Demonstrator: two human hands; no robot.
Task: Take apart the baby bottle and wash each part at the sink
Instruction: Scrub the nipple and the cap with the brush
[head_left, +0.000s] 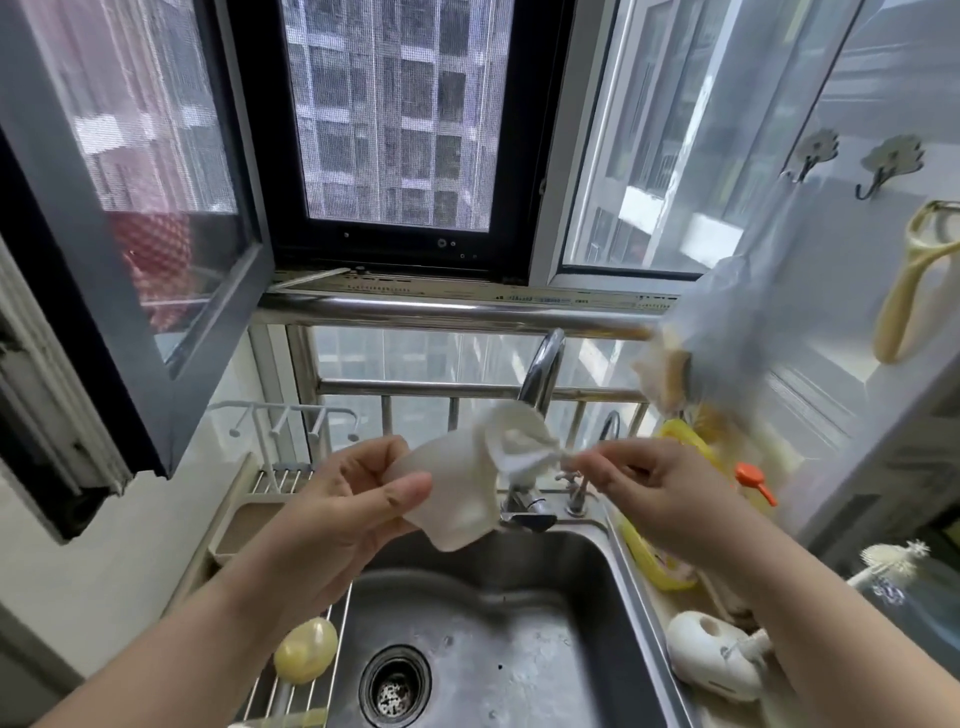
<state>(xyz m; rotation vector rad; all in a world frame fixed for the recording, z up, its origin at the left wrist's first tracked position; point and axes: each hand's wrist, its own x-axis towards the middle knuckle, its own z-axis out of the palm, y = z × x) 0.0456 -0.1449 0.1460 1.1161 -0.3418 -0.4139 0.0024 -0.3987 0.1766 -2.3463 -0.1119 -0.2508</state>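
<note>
Near to far from the sink (524, 613): yellowish domed bottle part (305, 649) is lying on the wire rack (332, 623) at its left rim, probably draining. Above the basin, left hand (343, 509) is pinching one end of a white cloth (478, 483), right hand (654, 483) is pinching the other, likely spreading it for wiping. Faucet (540, 374) behind looks off. Bottle brush (888, 561) is sitting right of the sink.

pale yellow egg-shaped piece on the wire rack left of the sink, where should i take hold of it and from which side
Take the pale yellow egg-shaped piece across its narrower middle, coming from above. It lies on its side on the wire rack beside the steel sink, so the rack blocks the underside while its top and flanks are free. It looks smooth and rounded, so a grip near either end would probably slip off.
</note>
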